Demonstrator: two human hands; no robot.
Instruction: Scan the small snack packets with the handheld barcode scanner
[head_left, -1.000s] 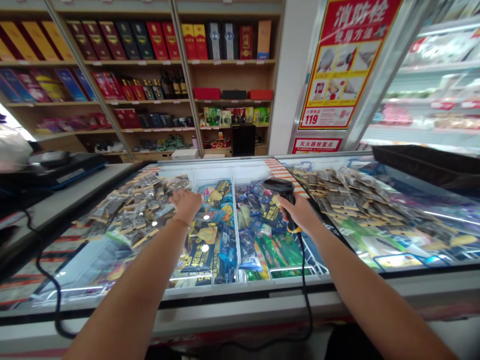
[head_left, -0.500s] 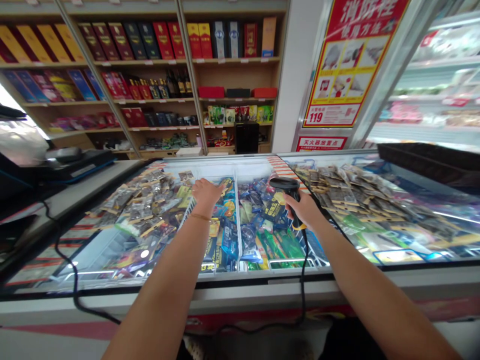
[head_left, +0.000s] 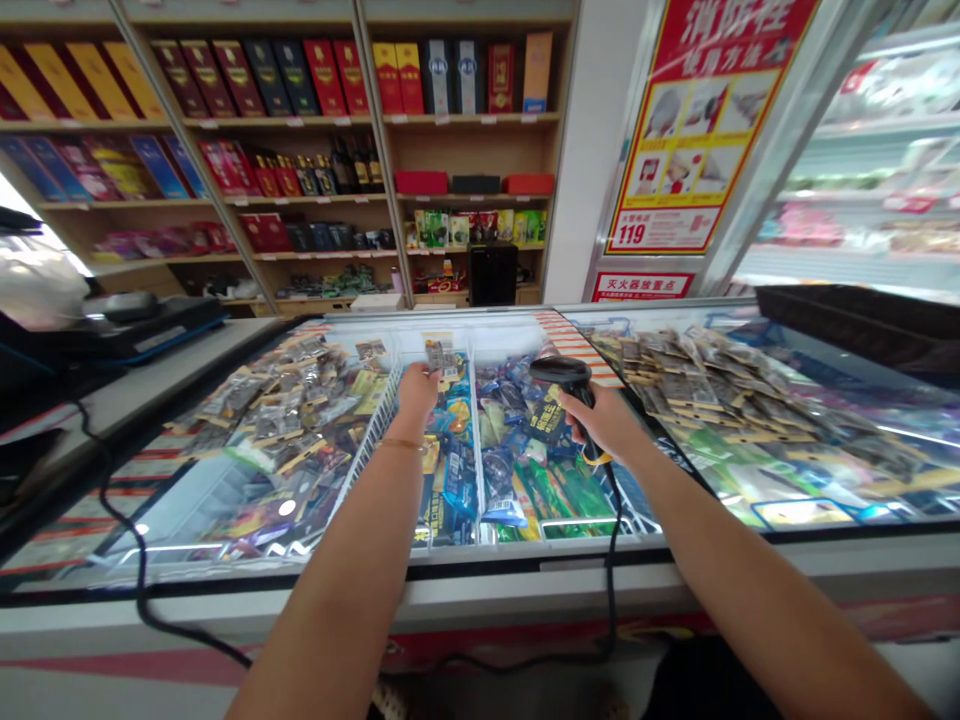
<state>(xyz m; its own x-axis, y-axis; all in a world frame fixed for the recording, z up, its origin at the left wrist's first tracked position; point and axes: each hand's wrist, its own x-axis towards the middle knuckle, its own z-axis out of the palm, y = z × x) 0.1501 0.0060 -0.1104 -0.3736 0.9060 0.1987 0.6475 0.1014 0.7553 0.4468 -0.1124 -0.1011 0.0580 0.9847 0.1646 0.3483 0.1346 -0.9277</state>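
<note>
Black plastic pistol-shaped barcode scanner (head_left: pixel 562 370) is hovering over the white, glass-topped chest freezer (head_left: pixel 525 590) | your right hand (head_left: pixel 600 422) is gripping it, fingers curling snugly around | your left hand (head_left: pixel 418 392) is pinching a small dark-and-tan packet (head_left: pixel 435 352) between narrowed fingertips, above blue snack bags (head_left: pixel 457 480) | black cable (head_left: pixel 611 580) is trailing down the freezer's front

The right hand (head_left: pixel 607 420) partly hides the scanner (head_left: pixel 560 371) (the poster (head_left: pixel 694 135) is cropped on top).
</note>
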